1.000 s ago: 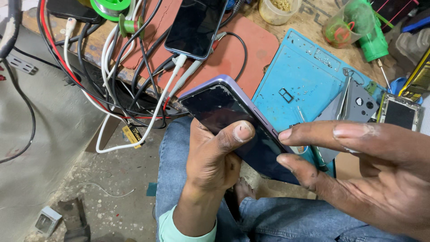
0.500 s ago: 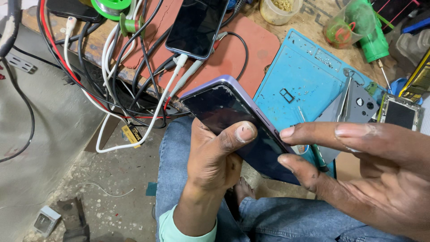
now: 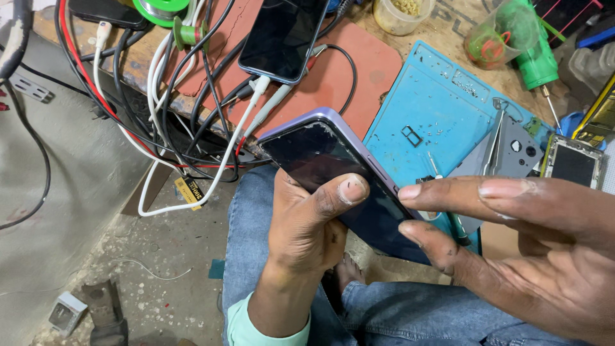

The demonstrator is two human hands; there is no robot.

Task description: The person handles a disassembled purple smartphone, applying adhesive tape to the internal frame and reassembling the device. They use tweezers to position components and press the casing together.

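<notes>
Even daylight, soft shadows, sharp, slight edge distortion

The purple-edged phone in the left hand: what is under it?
Under the phone, the left hand cups its back, thumb across the glass. Below are a jeans-clad leg and a blue mat. The phone's back is hidden.
</notes>
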